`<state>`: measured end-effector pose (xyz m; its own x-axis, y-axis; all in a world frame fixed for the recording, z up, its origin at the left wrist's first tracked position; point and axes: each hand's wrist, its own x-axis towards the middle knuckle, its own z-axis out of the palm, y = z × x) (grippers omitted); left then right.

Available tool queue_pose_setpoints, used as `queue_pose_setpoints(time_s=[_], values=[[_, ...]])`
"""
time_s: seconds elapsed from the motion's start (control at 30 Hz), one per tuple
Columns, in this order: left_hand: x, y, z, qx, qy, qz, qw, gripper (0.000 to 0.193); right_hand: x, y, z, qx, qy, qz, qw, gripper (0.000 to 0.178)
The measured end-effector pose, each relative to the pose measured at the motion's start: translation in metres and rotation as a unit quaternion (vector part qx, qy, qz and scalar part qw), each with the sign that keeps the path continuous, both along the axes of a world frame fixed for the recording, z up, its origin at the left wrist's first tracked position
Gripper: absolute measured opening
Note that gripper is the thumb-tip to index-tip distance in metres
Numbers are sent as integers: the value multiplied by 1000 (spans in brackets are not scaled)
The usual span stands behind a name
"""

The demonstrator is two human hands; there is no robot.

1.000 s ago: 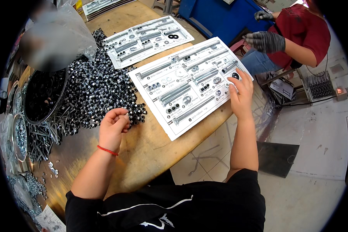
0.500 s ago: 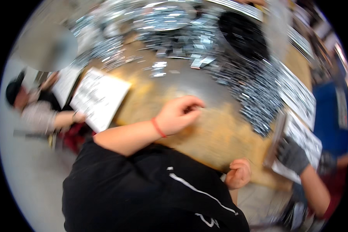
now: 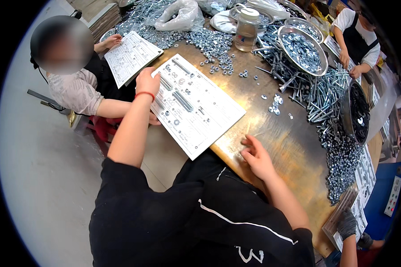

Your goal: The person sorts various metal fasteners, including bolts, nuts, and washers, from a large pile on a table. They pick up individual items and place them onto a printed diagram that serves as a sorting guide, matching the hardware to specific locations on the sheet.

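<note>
My left hand [image 3: 148,82] grips the far left edge of a white board [image 3: 223,111], its thumb on top and its other fingers hidden. The board is printed with outlines; bolts [image 3: 182,100], washers and other small metal parts lie on it. It is tilted and overlaps the left edge of the metal-topped table [image 3: 283,147]. Near the board's right corner, at the table's front edge, my right hand [image 3: 256,158] is held with its fingers apart and nothing in it.
At left a seated co-worker holds another board [image 3: 133,55]. Nuts [image 3: 214,49], loose bolts [image 3: 321,98], a tray of washers [image 3: 303,51] and a lidded jar [image 3: 246,29] cover the table's far side. A black bowl [image 3: 355,111] stands at right, where a gloved hand [image 3: 346,224] touches stacked boards.
My view has turned left. My left hand, earlier curled above the table, has moved to the board and grips it. My right hand has moved to the table's edge and its fingers have spread.
</note>
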<state>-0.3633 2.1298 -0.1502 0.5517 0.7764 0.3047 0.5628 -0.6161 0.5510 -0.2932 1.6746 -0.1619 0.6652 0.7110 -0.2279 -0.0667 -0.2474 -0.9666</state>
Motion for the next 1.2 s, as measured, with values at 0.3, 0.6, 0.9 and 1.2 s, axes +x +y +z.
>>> queue_pose_setpoints(time_s=[0.3, 0.6, 0.9, 1.2], values=[[32, 90, -48, -135, 232, 54, 962, 53, -9, 76, -10, -44, 13, -19, 999, 69], [16, 42, -14, -189, 196, -42, 961, 36, 19, 24, 1, -7, 57, -176, 983, 44], [23, -112, 5, -345, 188, -259, 882, 12, 22, -125, 25, -93, -18, -426, 900, 27], [56, -224, -6, -188, 221, -443, 848, 17, -5, -252, 12, -140, -132, -552, 811, 29]])
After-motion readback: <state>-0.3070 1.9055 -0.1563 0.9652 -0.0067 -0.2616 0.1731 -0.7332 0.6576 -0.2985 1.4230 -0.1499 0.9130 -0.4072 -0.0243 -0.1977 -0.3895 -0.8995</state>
